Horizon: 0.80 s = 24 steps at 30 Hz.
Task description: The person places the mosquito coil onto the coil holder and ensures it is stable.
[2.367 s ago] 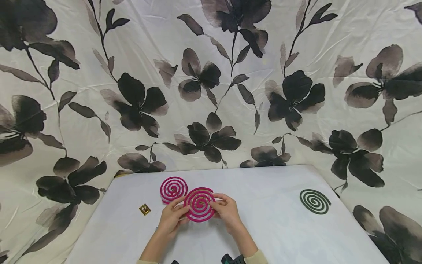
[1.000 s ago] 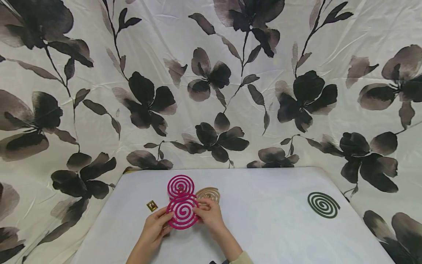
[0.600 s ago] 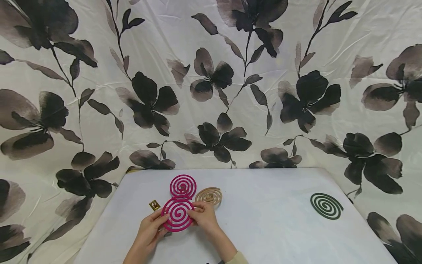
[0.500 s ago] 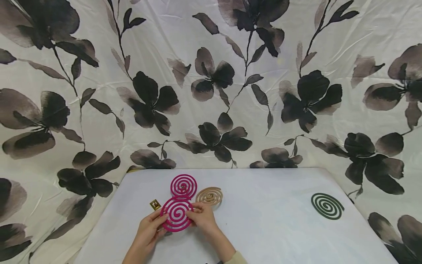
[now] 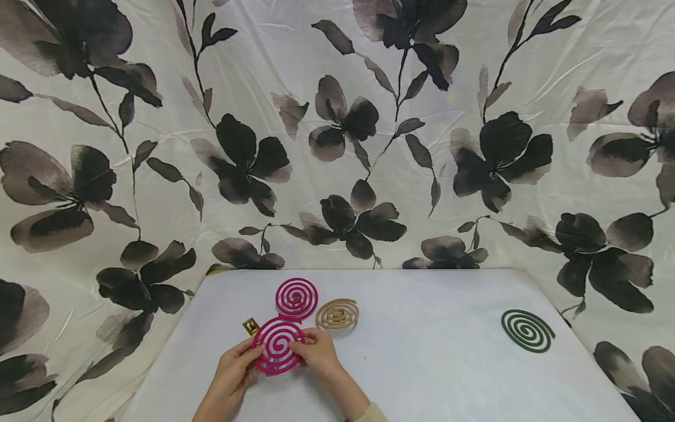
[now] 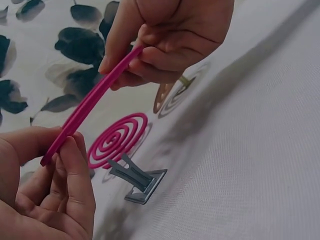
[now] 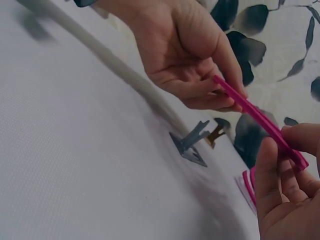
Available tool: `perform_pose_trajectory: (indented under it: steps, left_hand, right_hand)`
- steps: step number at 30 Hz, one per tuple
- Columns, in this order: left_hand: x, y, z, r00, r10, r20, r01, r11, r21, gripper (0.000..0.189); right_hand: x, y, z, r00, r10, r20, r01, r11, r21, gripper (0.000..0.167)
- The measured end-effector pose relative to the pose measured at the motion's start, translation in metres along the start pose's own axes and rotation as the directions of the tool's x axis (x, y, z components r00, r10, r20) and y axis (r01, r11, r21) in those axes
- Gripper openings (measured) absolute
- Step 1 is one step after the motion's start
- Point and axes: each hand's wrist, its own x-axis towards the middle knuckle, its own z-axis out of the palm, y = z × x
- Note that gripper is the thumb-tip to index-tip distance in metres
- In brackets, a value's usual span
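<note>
My left hand (image 5: pixel 232 366) and right hand (image 5: pixel 320 354) pinch opposite edges of a pink mosquito coil (image 5: pixel 278 346), held tilted above the table. Seen edge-on in the left wrist view, the coil (image 6: pixel 90 107) spans from one hand's fingertips to the other's. Below it on the table stands a grey metal coil stand (image 6: pixel 140 180) with upright prongs, mostly hidden in the head view. A second pink coil (image 5: pixel 296 298) sits just behind the held one, and a tan coil (image 5: pixel 337 314) lies to its right, raised above its shadow. A small gold stand (image 5: pixel 251 326) is beyond my left fingers.
Far to the right on the white table (image 5: pixel 432 363) lies a green mosquito coil (image 5: pixel 527 331). A floral cloth (image 5: pixel 348 135) hangs behind the table's back edge.
Both hands have carried the held pink coil left and nearer to me, uncovering the tan coil. It now hangs over the grey stand. The head view has turned slightly left.
</note>
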Motion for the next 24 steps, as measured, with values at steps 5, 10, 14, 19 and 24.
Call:
perform_pose_trajectory:
  steps: [5, 10, 14, 19, 24]
  left_hand:
    - [0.0, -0.002, -0.003, 1.0, -0.011, -0.02, 0.012, 1.0, 0.012, 0.058]
    - [-0.001, -0.004, -0.005, 1.0, -0.011, -0.026, 0.012, 1.0, 0.013, 0.061]
    - [-0.002, -0.008, -0.005, 0.999, -0.001, -0.034, 0.002, 1.0, 0.019, 0.06]
    - [-0.002, -0.01, -0.005, 0.999, 0.008, -0.048, -0.006, 0.999, 0.05, 0.063]
    - [-0.002, -0.012, -0.006, 0.999, 0.021, -0.048, -0.019, 0.998, 0.052, 0.061]
  right_hand:
    - [-0.001, 0.003, 0.005, 1.0, 0.015, 0.014, -0.015, 0.999, -0.039, 0.02]
    - [-0.001, 0.01, 0.01, 1.0, 0.022, 0.003, -0.022, 0.997, -0.075, 0.02]
    - [-0.001, 0.015, 0.014, 1.0, 0.024, 0.003, -0.024, 0.997, -0.076, 0.02]
    - [-0.002, 0.015, 0.018, 0.999, 0.036, 0.008, -0.036, 0.997, -0.073, 0.02]
    - [-0.004, 0.015, 0.021, 0.999, 0.049, 0.002, -0.049, 0.995, -0.087, 0.019]
